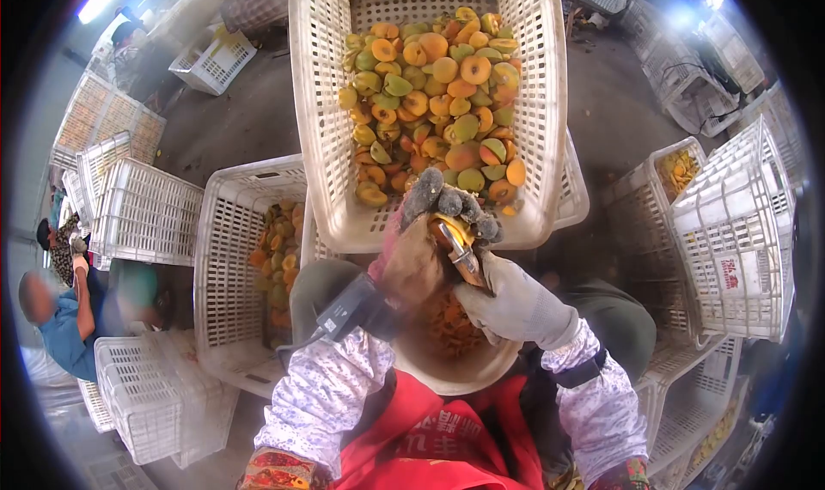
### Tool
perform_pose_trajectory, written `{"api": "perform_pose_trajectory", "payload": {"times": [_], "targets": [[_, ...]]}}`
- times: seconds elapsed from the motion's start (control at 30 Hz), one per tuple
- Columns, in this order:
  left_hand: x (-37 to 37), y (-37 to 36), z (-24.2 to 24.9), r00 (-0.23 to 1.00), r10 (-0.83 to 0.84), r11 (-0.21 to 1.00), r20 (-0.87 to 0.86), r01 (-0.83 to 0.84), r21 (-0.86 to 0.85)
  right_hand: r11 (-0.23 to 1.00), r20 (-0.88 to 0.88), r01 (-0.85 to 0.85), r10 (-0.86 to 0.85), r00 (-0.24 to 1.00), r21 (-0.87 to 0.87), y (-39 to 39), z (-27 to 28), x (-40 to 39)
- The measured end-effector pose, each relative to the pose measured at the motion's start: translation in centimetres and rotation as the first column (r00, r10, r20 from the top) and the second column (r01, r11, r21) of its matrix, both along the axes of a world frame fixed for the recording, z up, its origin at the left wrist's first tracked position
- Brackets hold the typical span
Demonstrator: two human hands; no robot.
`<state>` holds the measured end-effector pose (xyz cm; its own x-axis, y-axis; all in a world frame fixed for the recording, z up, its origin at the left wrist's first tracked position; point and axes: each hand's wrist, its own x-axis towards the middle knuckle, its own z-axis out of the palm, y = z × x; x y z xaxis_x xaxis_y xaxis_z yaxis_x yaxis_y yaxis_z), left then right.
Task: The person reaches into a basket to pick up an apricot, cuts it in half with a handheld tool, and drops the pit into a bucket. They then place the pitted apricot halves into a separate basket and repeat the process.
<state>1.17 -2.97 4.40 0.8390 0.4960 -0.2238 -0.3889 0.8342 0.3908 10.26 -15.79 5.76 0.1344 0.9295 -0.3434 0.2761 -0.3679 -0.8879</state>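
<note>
"What is standing on this dark floor [206,125]?"
"White crates [153,211], full of holes."
"And here?"
"Left hand [417,254] is gripping yellow fruit [465,230] near the round tub [460,385]; right hand [520,305] is holding a shiny tool [461,248]."

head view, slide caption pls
Left hand holds yellow fruit, right hand a bladed tool, over a bucket of scraps, beside a crate of cut fruit.

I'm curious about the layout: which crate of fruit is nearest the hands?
The large white crate straight ahead, whose near rim the left hand overlaps in view; the fruit crate at left lies farther off.
</note>
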Motion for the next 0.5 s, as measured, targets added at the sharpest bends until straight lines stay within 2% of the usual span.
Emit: {"api": "perform_pose_trajectory", "payload": {"times": [0.03,0.1,0.13,0.17,0.23,0.27,0.3,0.33,0.37,0.4,0.43,0.5], "targets": [[0.1,-0.1,-0.1,1.0,-0.02,1.0,0.008,0.02,-0.01,1.0,0.0,0.0,0.0,1.0,-0.001,-0.1,0.5,0.1],[0.1,-0.1,-0.1,0.998,-0.05,0.998,0.023,0.051,-0.022,0.994,-0.261,0.021,-0.049,0.964,-0.111,-0.1,2.3,0.2],[0.1,-0.2,-0.1,0.996,-0.078,0.996,0.036,0.079,-0.033,0.993,-0.262,0.023,-0.052,0.964,-0.112,-0.2,1.8,0.4],[0.0,-0.4,-0.1,0.996,-0.079,0.996,0.034,0.08,-0.033,0.996,-0.25,0.01,-0.033,0.968,-0.092,-0.3,1.0,0.6],[-0.1,-1.0,0.0,0.994,0.033,0.988,-0.106,-0.016,0.155,0.997,-0.238,-0.002,-0.015,0.971,-0.072,-0.6,0.6,0.5],[0.0,-0.2,-1.6,0.994,-0.064,0.991,-0.092,0.074,0.111,0.999,-0.089,-0.033,0.035,0.995,0.027,-0.9,0.6,0.2],[0.0,-0.4,-1.4,0.994,-0.063,0.991,-0.094,0.074,0.114,0.99,0.065,-0.078,0.07,0.995,0.121,-1.0,0.6,0.0],[0.1,-0.7,-0.9,0.987,0.03,0.975,-0.159,0.006,0.222,0.989,0.062,-0.075,0.068,0.996,0.124,-1.0,0.5,0.1],[0.2,-1.0,-0.5,0.969,0.124,0.943,-0.213,-0.049,0.329,0.998,-0.201,-0.062,0.056,0.978,-0.023,-0.9,0.3,0.4],[0.3,-0.6,0.0,0.98,0.081,0.964,-0.179,-0.032,0.263,0.982,-0.443,-0.086,0.004,0.896,-0.166,-0.9,0.5,0.6],[0.4,0.1,0.2,0.982,0.081,0.964,-0.172,-0.034,0.264,0.983,-0.436,-0.085,0.004,0.9,-0.166,-1.0,1.3,0.6],[-0.3,1.8,0.4,0.996,0.083,0.991,0.034,-0.087,0.104,0.976,-0.424,-0.079,-0.015,0.905,-0.203,-1.2,3.2,-0.1]]}}
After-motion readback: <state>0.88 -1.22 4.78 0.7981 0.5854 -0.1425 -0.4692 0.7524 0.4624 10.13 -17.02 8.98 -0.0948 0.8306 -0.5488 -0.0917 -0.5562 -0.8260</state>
